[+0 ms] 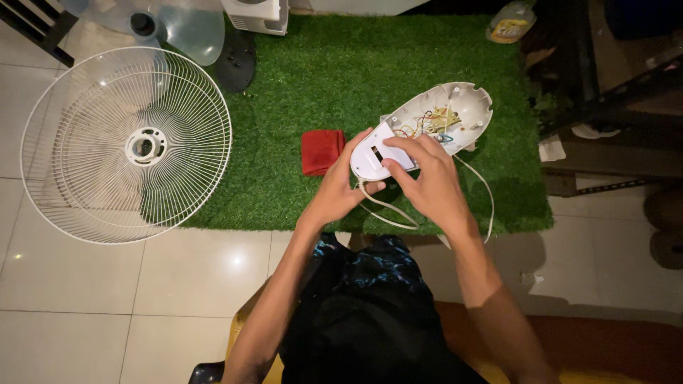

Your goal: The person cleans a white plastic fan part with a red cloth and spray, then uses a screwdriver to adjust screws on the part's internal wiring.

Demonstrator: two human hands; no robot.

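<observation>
Both hands hold an opened white plastic fan housing above a green artificial turf mat. Coloured wires show inside the open shell. My left hand grips the near end of the housing from the left and below. My right hand rests on top of that near end, its fingers pressing on a flat white panel. A white cord loops down from the housing beneath my hands.
A red cloth lies on the turf just left of my hands. A white wire fan grille lies on the tiled floor at left, translucent fan blades behind it. Dark furniture frames stand at right.
</observation>
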